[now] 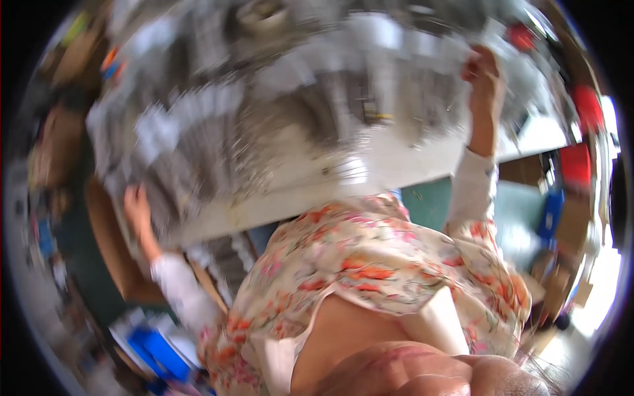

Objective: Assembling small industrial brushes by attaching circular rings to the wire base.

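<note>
Motion blurs the whole view. My left hand [137, 210] is at the left end of the table, against the edge of a bundle of clear and grey plastic packets [162, 175]; its fingers are smeared. My right hand [487, 76] reaches out far right over more packets [422, 99], its fingers curled in. What lies inside its grip, if anything, I cannot make out. Many pale packets with whitish tops lie in overlapping rows across the table. A small white object [352, 169] rests near the front edge.
The pale table [284, 198] runs across in front of me. A roll-like beige object [263, 16] is at the back. Brown cardboard [109, 237] stands left of the table, a blue item [158, 353] lower left. Red bins [576, 165] and boxes [574, 221] are on the right.
</note>
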The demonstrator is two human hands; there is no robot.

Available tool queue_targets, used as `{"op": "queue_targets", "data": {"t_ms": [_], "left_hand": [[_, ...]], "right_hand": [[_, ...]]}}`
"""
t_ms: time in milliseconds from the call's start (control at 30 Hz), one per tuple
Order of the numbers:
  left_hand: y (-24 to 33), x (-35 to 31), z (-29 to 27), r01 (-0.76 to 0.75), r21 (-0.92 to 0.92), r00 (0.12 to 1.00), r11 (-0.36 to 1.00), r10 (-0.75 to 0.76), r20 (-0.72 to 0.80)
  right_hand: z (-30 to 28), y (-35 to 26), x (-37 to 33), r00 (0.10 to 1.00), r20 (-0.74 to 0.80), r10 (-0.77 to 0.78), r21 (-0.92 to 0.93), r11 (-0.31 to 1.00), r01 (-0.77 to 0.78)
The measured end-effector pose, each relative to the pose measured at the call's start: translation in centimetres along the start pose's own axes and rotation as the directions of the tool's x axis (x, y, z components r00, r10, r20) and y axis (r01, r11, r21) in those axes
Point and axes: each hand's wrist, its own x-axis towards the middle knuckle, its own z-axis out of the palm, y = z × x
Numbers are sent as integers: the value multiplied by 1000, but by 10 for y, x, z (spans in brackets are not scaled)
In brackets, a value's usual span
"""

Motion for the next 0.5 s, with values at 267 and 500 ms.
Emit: {"op": "queue_targets", "data": {"t_ms": [267,500], "left_hand": [[-32,15,-25,198,-13,975,980,-196,102],[-21,28,-33,247,17,946,969,-244,214]], "right_hand": [[-30,26,-12,992,-94,78,-799,588,-122],[-27,55,-7,980,-59,189,-794,586,-161]]}}
